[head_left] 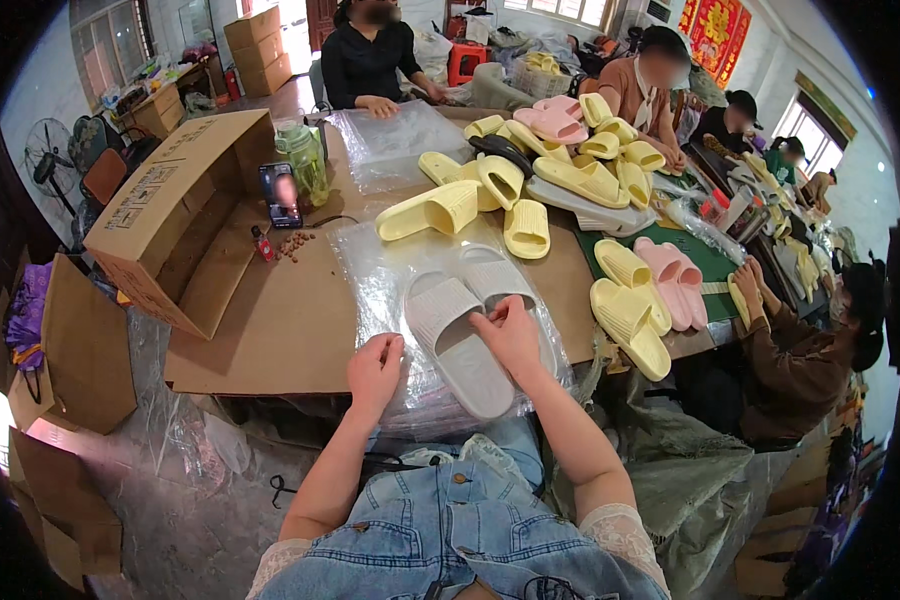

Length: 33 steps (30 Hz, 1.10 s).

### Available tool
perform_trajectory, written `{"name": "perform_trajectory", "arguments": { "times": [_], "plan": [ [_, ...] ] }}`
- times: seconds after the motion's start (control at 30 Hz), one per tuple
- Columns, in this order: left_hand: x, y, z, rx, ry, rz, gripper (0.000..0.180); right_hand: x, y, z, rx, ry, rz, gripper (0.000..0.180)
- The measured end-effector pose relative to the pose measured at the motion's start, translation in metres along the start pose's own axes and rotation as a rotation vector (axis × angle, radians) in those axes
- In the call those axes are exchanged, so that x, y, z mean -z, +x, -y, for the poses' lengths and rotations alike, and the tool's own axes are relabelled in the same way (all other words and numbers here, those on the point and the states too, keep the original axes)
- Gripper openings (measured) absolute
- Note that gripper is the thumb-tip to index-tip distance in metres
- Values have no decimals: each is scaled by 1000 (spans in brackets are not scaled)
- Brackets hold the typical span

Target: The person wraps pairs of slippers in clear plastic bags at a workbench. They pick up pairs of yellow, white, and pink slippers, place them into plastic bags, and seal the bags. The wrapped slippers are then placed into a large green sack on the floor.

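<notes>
Two grey slide sandals lie side by side on a stack of clear plastic bags (pixel 375 265) in front of me. My right hand (pixel 508 338) pinches the strap edge of the nearer grey sandal (pixel 457 340). The second grey sandal (pixel 492 275) lies just behind it. My left hand (pixel 375 370) rests on the clear plastic at the sandal's left, fingers curled onto the film. My denim-covered lap fills the lower edge.
A pile of yellow sandals (pixel 530 185) and pink sandals (pixel 552 122) covers the table's far right. An open cardboard box (pixel 170 215), a phone (pixel 280 195) and a green jar (pixel 305 160) stand at left. Other people sit around the table.
</notes>
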<state>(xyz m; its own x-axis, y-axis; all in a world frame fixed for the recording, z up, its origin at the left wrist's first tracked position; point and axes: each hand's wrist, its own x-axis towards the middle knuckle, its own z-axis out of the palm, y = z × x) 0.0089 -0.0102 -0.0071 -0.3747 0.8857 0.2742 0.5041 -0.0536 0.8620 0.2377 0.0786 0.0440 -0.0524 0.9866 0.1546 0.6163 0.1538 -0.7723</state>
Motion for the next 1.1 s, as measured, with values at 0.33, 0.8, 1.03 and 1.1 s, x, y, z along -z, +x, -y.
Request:
{"name": "perform_trajectory", "arguments": {
  "times": [0.33,0.8,1.03,1.1],
  "plan": [
    [-1,0,-4,0,0,-9,21,-11,38,-20,285,-520,216,26],
    [9,9,-39,-321,453,282,57,82,-62,-84,-1,337,-273,14],
    [-9,23,-22,-474,356,328,41,113,-79,-88,22,413,-268,19],
    [-11,23,-17,-483,326,312,30,112,-79,-88,56,409,-265,21]
  ]
}}
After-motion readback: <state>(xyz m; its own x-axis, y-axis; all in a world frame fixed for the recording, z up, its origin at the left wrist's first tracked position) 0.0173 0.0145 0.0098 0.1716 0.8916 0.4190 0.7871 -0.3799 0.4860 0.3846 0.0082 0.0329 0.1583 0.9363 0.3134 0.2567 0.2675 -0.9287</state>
